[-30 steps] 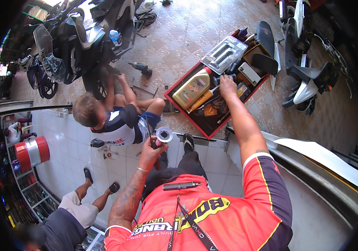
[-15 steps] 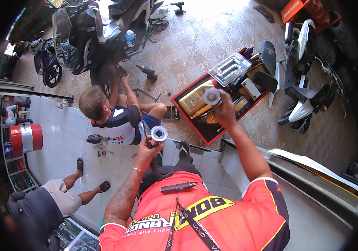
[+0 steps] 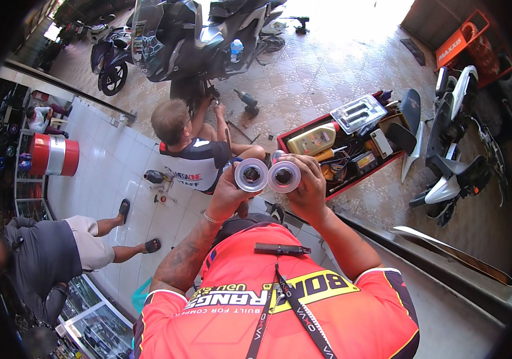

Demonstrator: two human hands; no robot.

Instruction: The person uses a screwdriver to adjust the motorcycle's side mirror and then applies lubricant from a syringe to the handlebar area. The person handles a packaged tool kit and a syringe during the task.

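Left grip point(image 3: 228, 192) closed round a clear flanged cup point(image 3: 244, 179); my right grip point(image 3: 311, 186) closed round its twin point(image 3: 278, 179), just beside, 3 o'clock. Red toolbox point(image 3: 360, 179) at 2.

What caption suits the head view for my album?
Left fingers and right fingers hold two round, clear-rimmed parts side by side, an open red box beyond.

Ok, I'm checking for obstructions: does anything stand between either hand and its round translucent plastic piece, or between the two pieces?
Nothing visible: the left hand holds one round translucent plastic piece, the right hand a second piece, rim beside rim. Whether the rims touch is unclear.
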